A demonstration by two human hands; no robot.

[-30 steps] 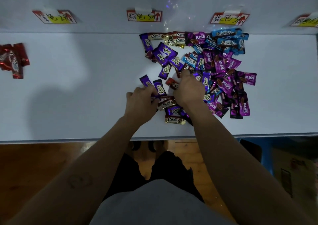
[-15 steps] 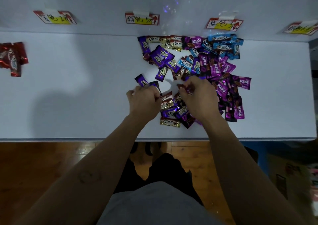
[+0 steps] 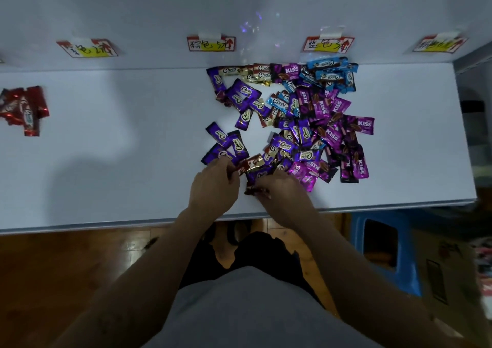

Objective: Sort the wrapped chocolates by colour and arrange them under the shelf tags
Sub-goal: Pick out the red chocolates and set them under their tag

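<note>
Pinching red chocolate (image 3: 251, 162) — slanted up-right

We see both bare forearms reach in from the bottom corners and converge, with the wrists close together and nearly level. The left hand (image 3: 213, 185) lies knuckles up with curled fingers, thumb and fingertips pinching the near end of a red and gold foil-wrapped chocolate (image 3: 249, 162). The right hand (image 3: 282, 192) sits just beside it, fingers curled leftward and nipping a small dark crinkled wrapped chocolate (image 3: 251, 190).
</note>
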